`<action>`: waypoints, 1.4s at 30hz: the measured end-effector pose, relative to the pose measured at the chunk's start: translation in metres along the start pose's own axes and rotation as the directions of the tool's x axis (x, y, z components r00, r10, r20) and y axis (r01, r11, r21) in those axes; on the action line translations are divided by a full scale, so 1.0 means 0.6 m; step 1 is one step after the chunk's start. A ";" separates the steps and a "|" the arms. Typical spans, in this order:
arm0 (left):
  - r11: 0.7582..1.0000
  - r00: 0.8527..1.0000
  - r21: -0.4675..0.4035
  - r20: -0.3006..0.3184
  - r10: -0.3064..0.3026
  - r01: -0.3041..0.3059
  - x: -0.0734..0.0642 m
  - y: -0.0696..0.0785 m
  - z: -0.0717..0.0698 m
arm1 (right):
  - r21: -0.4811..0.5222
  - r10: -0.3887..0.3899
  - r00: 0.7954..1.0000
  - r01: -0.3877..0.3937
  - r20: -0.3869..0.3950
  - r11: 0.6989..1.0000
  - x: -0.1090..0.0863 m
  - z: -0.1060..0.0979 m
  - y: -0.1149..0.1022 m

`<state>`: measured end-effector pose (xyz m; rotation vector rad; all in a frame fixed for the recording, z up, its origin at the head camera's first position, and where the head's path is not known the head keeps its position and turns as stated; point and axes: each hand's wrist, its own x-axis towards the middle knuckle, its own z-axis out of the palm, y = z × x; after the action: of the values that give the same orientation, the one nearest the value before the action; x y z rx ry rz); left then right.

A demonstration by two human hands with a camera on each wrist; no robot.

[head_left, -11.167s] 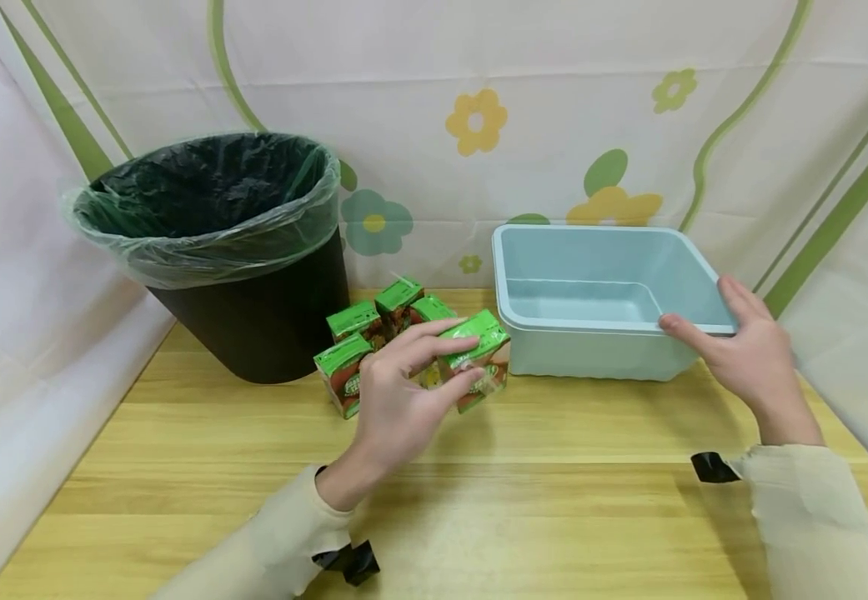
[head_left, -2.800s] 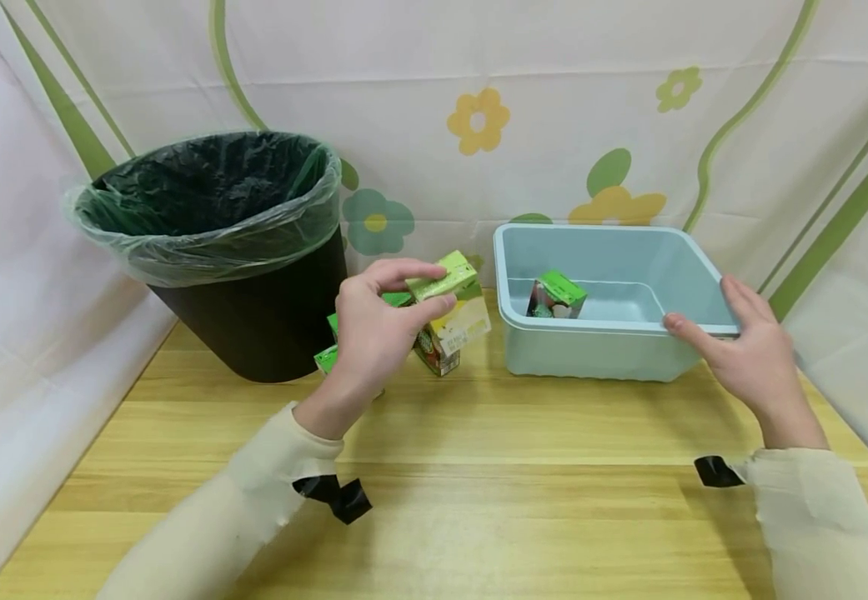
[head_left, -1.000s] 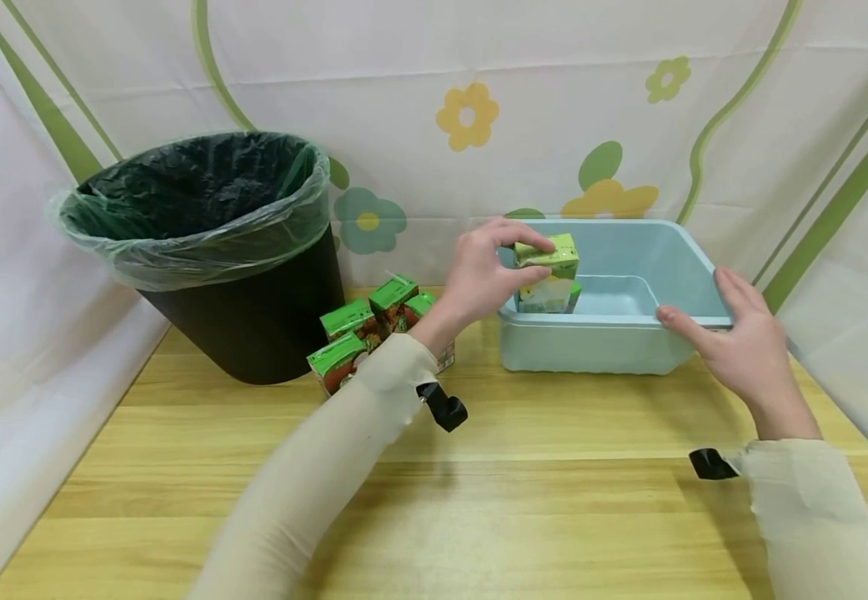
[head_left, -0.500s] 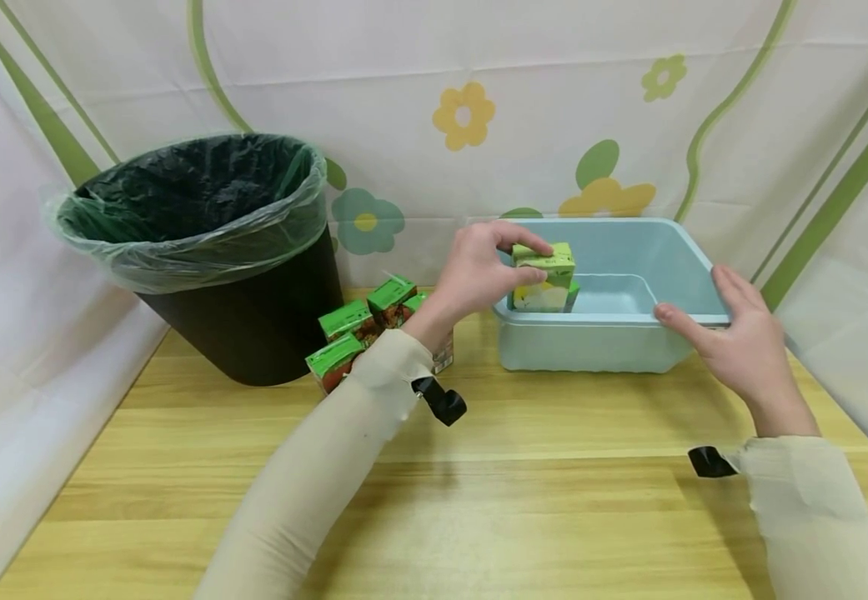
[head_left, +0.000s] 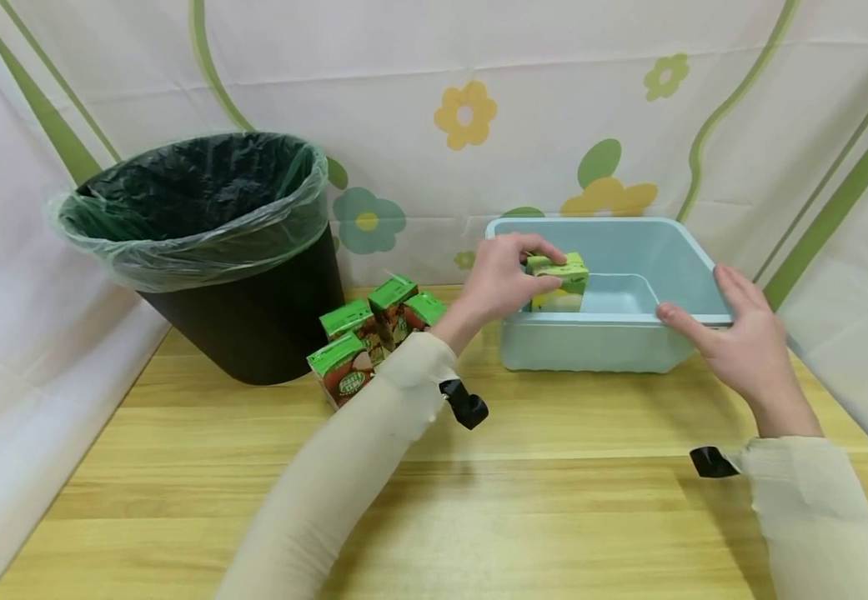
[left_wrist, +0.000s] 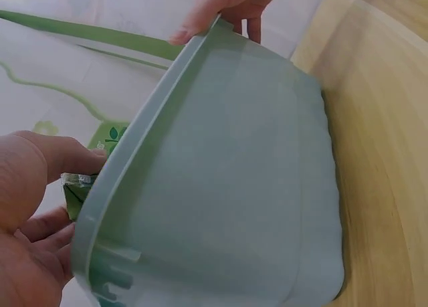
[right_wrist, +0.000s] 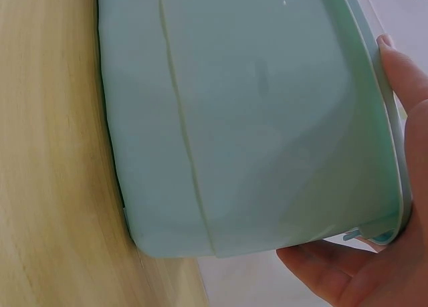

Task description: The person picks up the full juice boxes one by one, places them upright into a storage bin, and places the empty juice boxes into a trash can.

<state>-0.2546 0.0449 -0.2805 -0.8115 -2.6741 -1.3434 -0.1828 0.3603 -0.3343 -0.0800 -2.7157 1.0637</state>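
Observation:
My left hand [head_left: 504,273] reaches over the left end of a pale blue plastic tub [head_left: 591,344]. Between thumb and fingers it pinches the top of a light green juice box [head_left: 563,293], which stands low inside the tub. The left wrist view shows part of this juice box [left_wrist: 110,137] past the rim. My right hand [head_left: 752,354] grips the tub's right front corner, thumb over the front rim and fingers along the side. The darker green juice box put in the tub earlier is hidden now.
Several juice boxes with green tops [head_left: 342,360] stand clustered left of the tub, partly behind my left forearm. A black trash can [head_left: 253,333] lined with a clear bag is at the back left. A flowered cloth [head_left: 403,125] hangs behind the wooden table [head_left: 539,517].
A darker green juice box went into the tub, then my left hand brought the light green one over. Lately it has shifted slightly right and lower. My right hand keeps its grip.

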 end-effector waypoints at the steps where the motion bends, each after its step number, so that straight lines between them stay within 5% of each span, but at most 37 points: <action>1: 1.000 1.000 0.008 0.007 0.004 -0.004 0.002 0.000 0.004 | 0.002 0.002 1.000 -0.002 0.000 1.000 0.000 0.000 0.000; 7: 0.997 0.999 0.081 0.050 -0.004 0.000 0.014 0.001 0.022 | -0.002 -0.002 1.000 0.002 0.002 1.000 0.001 0.000 -0.001; 21: 0.964 0.986 0.242 0.102 -0.134 0.106 0.032 0.009 0.030 | 0.003 -0.013 1.000 0.013 -0.004 1.000 0.001 0.001 0.004; 35: 0.987 0.998 0.150 0.018 -0.065 0.061 0.021 0.003 0.026 | 0.002 -0.006 1.000 0.006 0.001 1.000 0.001 0.001 -0.001; 42: 0.982 0.999 0.185 -0.032 -0.020 0.026 0.008 0.015 0.013 | -0.001 -0.014 1.000 0.014 -0.008 1.000 0.001 0.001 0.000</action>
<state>-0.2531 0.0570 -0.2775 -0.7367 -2.7409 -1.0794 -0.1838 0.3598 -0.3346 -0.0654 -2.7062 1.0562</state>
